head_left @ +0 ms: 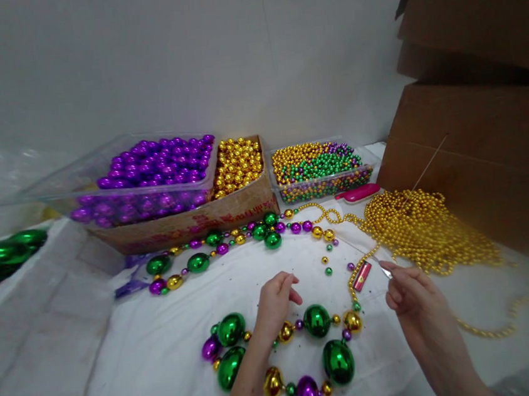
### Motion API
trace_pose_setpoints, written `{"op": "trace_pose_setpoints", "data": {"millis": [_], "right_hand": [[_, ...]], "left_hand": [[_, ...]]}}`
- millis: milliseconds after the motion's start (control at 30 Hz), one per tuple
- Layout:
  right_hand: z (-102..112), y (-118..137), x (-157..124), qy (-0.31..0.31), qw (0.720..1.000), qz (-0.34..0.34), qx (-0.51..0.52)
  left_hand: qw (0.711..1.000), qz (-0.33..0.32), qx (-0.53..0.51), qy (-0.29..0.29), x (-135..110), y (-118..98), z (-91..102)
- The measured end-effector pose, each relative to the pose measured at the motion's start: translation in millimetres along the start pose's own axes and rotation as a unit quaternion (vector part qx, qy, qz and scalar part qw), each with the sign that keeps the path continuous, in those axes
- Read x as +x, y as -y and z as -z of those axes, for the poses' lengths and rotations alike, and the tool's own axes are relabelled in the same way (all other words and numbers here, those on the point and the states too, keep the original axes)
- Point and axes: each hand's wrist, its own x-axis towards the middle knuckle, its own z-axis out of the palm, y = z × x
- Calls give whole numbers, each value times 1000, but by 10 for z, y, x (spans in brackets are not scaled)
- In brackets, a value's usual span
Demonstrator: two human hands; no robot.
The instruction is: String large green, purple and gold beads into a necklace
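My left hand (277,297) hovers over the upper side of a necklace of large green, gold and purple beads (338,361) laid in a loop on the white cloth. Its fingers are loosely curled, with a gap to the thumb and nothing visible between them. To the right, my right hand (414,295) pinches a small pointed silver tool (385,270); most of it is hidden in the fingers, so its kind is unclear. A thin gold bead chain (352,280) runs up from the necklace near a red battery-like object (361,276).
A second bead strand (198,263) lies behind. Purple beads (161,161) fill a clear tub beside gold beads (237,163); a clear bin (324,185) holds small mixed beads. Gold chains (414,226) are heaped by a cardboard box (477,156), near a pink-handled object (361,193).
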Motion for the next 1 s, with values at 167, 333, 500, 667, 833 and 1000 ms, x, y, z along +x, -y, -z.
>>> {"op": "trace_pose_setpoints", "data": {"millis": [167, 333, 500, 667, 833, 1000], "right_hand": [[-14, -21, -7, 25, 999, -23, 21], [22, -38, 6, 9, 999, -30, 40], [22, -23, 5, 11, 997, -55, 51], [-40, -19, -25, 25, 997, -64, 45], [-75, -37, -29, 26, 996, -73, 51], [-115, 13, 9, 29, 996, -61, 54]], "left_hand": [[990, 60, -123, 17, 21, 42, -79], [994, 38, -103, -1, 121, 57, -83], [995, 29, -93, 13, 196, 60, -49], [996, 27, -82, 33, 148, 111, -73], [997, 4, -4, 71, -52, 104, -67], [983, -84, 99, 126, -339, -5, -107]]}}
